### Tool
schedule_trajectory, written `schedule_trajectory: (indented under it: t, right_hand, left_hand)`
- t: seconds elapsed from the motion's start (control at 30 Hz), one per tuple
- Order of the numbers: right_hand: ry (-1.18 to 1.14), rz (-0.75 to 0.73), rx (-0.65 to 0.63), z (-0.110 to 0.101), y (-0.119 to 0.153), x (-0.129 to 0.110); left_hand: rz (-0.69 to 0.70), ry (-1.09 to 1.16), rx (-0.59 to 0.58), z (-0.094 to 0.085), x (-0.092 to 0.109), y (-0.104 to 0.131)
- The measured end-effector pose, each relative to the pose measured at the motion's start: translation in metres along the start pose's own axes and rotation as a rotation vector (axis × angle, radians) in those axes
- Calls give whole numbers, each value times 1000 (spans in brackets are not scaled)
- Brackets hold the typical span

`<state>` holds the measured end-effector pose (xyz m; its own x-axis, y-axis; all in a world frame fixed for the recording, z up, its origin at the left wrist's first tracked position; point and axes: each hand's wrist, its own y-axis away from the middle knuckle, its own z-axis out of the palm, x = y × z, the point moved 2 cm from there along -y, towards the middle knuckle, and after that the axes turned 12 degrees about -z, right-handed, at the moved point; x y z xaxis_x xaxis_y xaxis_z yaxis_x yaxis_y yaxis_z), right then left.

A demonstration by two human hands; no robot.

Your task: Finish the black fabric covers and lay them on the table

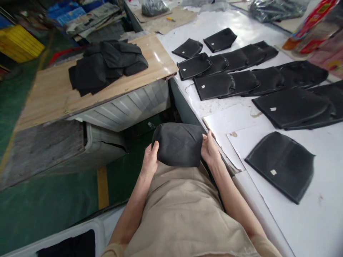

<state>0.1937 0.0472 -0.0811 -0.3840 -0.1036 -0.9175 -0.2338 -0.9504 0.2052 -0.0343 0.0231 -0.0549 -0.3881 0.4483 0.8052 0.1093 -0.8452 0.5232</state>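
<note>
A black fabric piece [178, 145], rounded at its left end, is stretched between my two hands in front of my lap. My left hand [150, 160] pinches its left edge, thumb on top. At the opposite edge, my right hand [210, 148] grips the fabric with the fingers partly hidden behind it. To the right, a single flat black piece [282, 166] with a small white tag lies on the white table [302, 228]. Farther back, overlapping rows of similar black pieces [214, 85] cover part of that table.
A heap of black fabric [107, 64] sits on a wooden board [158, 53] at the left, over pale plastic bins [128, 107]. A yellow crate [20, 43] stands at the far left. Beside me is a white bin [99, 232] with dark cloth inside. Plastic bags [276, 9] lie at the back.
</note>
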Motion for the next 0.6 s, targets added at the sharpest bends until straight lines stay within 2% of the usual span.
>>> schedule_trajectory:
  t: [0.07,0.2,0.33,0.4,0.43,0.5,0.53,0.6]
  right_hand:
    - [200,-25,25,0,18,17]
    - [328,-74,80,-3,38,43]
    - [346,-112,78,-9,34,43]
    - [334,-108,19,-10,32,41]
    - [355,-72,-52,-10,32,42]
    - [416,-10,-174,-12,33,44]
    - [430,19,-250,-12,35,45]
    - [442,40,-330,-13,38,46]
  left_hand:
    - [5,63,23,2,1,2]
    - [-76,124,13,8,-2,8]
    - [-148,134,-27,9,-6,13]
    - [-141,126,-34,9,-2,7]
    - [-121,107,-37,10,3,1]
    - [-35,19,-56,14,26,-17]
    - [39,-51,-67,19,46,-29]
    - [279,-229,-55,30,103,-54]
